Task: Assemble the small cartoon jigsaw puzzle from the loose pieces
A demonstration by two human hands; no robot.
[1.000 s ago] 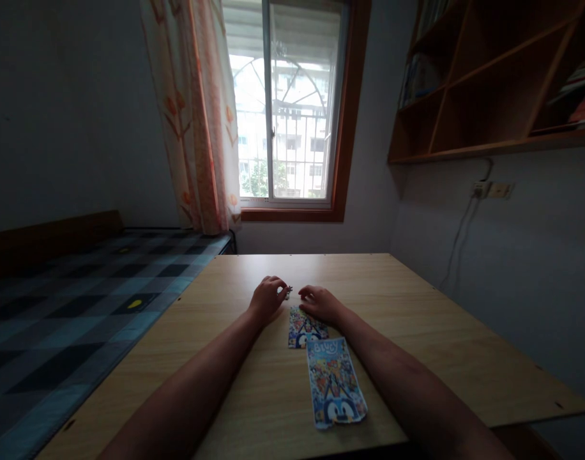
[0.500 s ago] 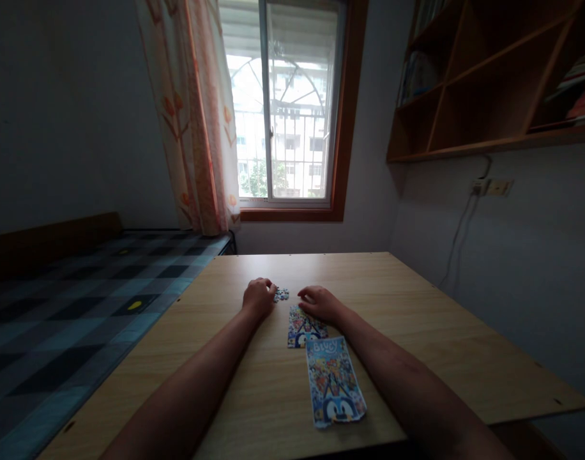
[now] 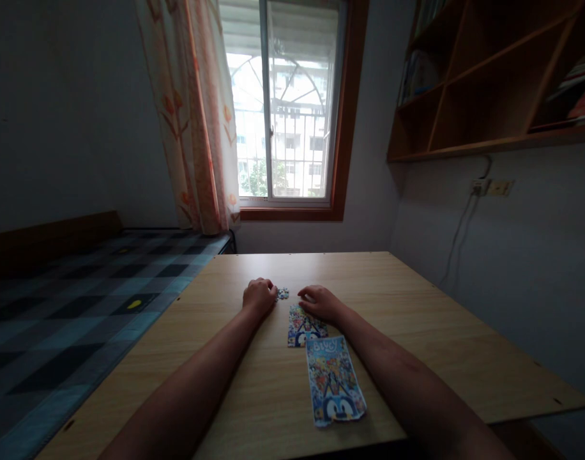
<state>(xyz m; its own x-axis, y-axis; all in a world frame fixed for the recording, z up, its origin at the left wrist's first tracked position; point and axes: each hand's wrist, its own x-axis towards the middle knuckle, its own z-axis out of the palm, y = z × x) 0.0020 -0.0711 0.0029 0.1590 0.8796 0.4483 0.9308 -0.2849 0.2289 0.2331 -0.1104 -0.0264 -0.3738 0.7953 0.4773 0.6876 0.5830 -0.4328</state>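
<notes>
A small pile of loose jigsaw pieces (image 3: 283, 293) lies on the wooden table, right beside the fingertips of my left hand (image 3: 258, 296). That hand's fingers are curled together, and whatever they may hold is hidden. My right hand (image 3: 321, 303) rests at the top right of a partly assembled jigsaw puzzle (image 3: 302, 329), covering its upper right corner. Its thumb and forefinger are apart, with nothing visible between them. Nearer to me lies a printed picture sheet (image 3: 335, 383) with a blue cartoon dog and a ragged lower edge, touching or slightly overlapping the puzzle.
The light wooden table (image 3: 446, 345) reaches toward the window (image 3: 297, 128). Along its left side is a bed with a checked cover (image 3: 82, 306). A wooden shelf (image 3: 488, 96) hangs on the right wall above a socket (image 3: 498, 187) with a cable.
The fingers of my left hand have closed together a little and shifted slightly at the loose pieces. My right hand, the puzzle and the picture sheet look unmoved.
</notes>
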